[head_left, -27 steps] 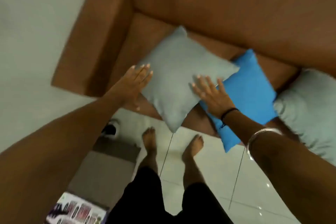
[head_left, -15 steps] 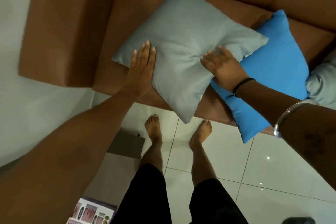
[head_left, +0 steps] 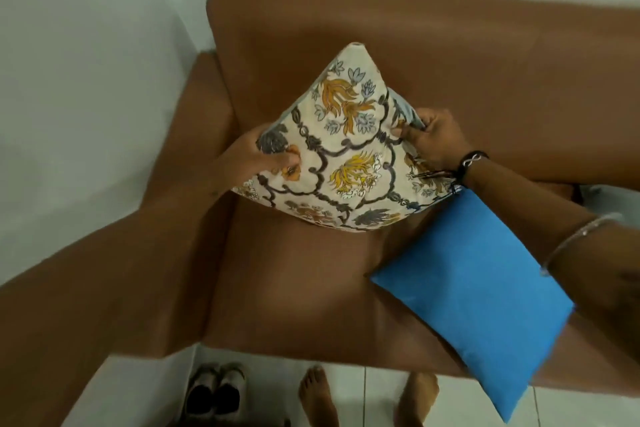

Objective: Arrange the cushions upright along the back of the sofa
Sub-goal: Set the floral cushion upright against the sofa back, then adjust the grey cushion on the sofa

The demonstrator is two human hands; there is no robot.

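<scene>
A cushion (head_left: 349,152) with a cream floral face and a grey back is held up over the left end of the brown sofa (head_left: 298,295), near the backrest. My left hand (head_left: 258,156) grips its left edge and my right hand (head_left: 431,139) pinches its right edge. A plain blue cushion (head_left: 478,302) lies flat on the seat to the right, hanging over the front edge. My right forearm crosses above the blue cushion.
The sofa's left armrest (head_left: 204,121) meets a white wall (head_left: 86,62). A pair of shoes (head_left: 214,392) stands on the tiled floor in front of the sofa, beside my bare feet (head_left: 317,395).
The grey cushion that lay flat under my palms has been lifted and turned, so its floral side faces me. Both hands went from resting on it to gripping its edges. The view shifted up.
</scene>
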